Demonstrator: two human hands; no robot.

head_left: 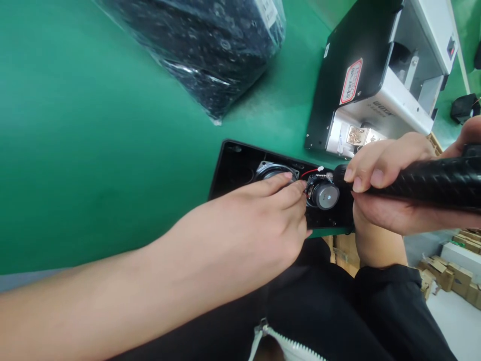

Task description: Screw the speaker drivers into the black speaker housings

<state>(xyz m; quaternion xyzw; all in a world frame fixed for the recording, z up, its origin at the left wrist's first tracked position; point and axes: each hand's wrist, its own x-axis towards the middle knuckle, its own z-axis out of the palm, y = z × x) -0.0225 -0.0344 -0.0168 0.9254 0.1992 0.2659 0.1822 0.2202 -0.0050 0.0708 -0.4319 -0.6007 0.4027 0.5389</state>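
Observation:
A black speaker panel [236, 168] lies on the green table, its open side up. My left hand [263, 220] rests over its middle, fingers extended across the edge of a larger round speaker [267, 169]. Beside those fingertips sits a smaller speaker [326, 195] with a silver round back; a red wire with a white connector [320, 169] lies above it. My right hand [391, 165] is wrapped around a black power screwdriver [424, 185]. The tool lies nearly level, its tip at the small speaker's upper right corner. The exact contact is too small to tell.
A plastic-wrapped black bundle [210, 50] lies on the table at the upper middle. Behind the right hand stands a black and silver machine [361, 75]. Cardboard boxes [460, 278] are at the lower right. A dark object [464, 108] sits at the right edge.

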